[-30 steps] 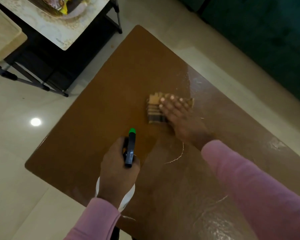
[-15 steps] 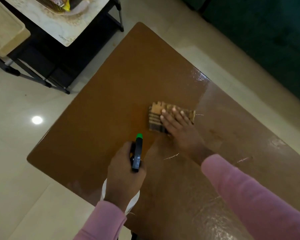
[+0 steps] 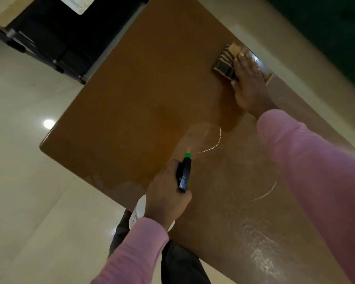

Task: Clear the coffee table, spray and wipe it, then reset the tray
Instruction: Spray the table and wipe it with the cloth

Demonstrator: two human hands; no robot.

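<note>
The brown coffee table (image 3: 131, 95) fills the middle of the view, its near right part wet and shiny. My left hand (image 3: 168, 193) grips a spray bottle (image 3: 184, 174) with a dark trigger head and green nozzle, over the table's near edge; a faint mist leaves the nozzle. The bottle's white body (image 3: 136, 214) shows below my hand. My right hand (image 3: 247, 83) lies flat, fingers apart, pressing a folded striped brown cloth (image 3: 224, 59) onto the table near its far right edge.
A black-framed side table (image 3: 55, 42) with a pale top stands on the cream tiled floor (image 3: 19, 160) beyond the table's left corner. A dark green sofa (image 3: 326, 27) runs along the right. My dark trousers (image 3: 178, 263) are at the near edge.
My right hand has slid the cloth away from the table's middle to its far right edge. My left hand stays at the near edge with the bottle, and mist now comes out.
</note>
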